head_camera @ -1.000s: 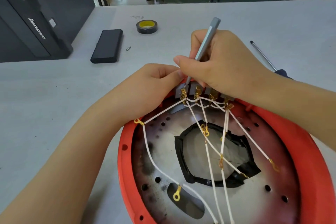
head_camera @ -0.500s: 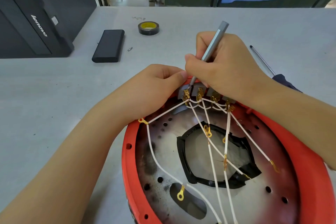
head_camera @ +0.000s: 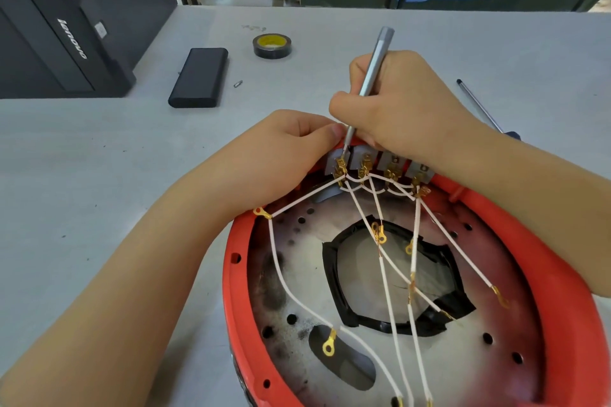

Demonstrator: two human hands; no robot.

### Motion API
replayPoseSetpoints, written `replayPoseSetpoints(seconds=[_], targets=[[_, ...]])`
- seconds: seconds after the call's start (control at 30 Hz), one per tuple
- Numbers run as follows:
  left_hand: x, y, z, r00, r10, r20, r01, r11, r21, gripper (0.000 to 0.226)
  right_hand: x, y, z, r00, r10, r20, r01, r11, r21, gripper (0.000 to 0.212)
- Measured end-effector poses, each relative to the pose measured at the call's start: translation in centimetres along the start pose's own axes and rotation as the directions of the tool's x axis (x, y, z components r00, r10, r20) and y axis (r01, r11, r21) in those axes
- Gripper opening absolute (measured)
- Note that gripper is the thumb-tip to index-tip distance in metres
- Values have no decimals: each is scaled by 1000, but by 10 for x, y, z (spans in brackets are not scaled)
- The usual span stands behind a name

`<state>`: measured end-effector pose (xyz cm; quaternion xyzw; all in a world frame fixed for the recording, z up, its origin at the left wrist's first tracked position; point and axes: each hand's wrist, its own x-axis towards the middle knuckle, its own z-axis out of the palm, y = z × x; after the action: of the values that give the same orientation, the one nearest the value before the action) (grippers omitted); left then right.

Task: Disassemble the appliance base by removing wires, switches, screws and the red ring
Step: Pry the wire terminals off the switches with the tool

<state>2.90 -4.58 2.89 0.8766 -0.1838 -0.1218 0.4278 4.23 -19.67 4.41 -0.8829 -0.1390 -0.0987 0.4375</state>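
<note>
Little has changed in the last second: my right hand [head_camera: 406, 109] has shifted slightly along the far rim of the appliance base [head_camera: 413, 291], still wrapped around the slim grey screwdriver [head_camera: 373, 66], and its tip now sits on the leftmost of the four grey switches [head_camera: 380, 162] clipped to that rim. My left hand [head_camera: 284, 155] is still curled over the rim just left of that switch, fingertips pinching near the tool tip, though I cannot tell exactly what they hold. I judge I am prying at the first switch or its gold terminal, so the wires [head_camera: 390, 261] and switches are all still to come off, and the red ring [head_camera: 238, 301] remains seated around the metal plate.

Ordered by size, and placed from the base: the grey table [head_camera: 82, 175] carries it and spreads away on every side. Far to the left, at the table's back corner, stands a black computer case [head_camera: 59, 30]. Beyond the table's far edge I see furniture legs, a blue panel and a pale floor. Up and to the left of the base lies a flat black box [head_camera: 200, 78], well apart from it. Farther back sits a roll of black tape [head_camera: 272, 46] with a yellow core. To the right of the base, partly behind my right wrist, lies a second screwdriver [head_camera: 479, 106]. Just right of the black box rests a tiny loose bit [head_camera: 237, 83].
</note>
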Motion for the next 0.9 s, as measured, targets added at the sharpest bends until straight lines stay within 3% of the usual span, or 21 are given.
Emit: replayPoseSetpoints(seconds=[0.4,0.77,0.9], targets=[[0,-1,-1,1000,10,-6,-10,1000,3,31,-11,2,-1,985,-144,-95,140,989,-40,35],[-1,1,-2,1000,6,-2,-6,1000,-14,37,8,0,0,991,112,73,-110,993,-35,28],[0,1,-1,1000,7,-21,-6,1000,10,30,-3,0,3,998,-50,-50,47,997,-62,30]])
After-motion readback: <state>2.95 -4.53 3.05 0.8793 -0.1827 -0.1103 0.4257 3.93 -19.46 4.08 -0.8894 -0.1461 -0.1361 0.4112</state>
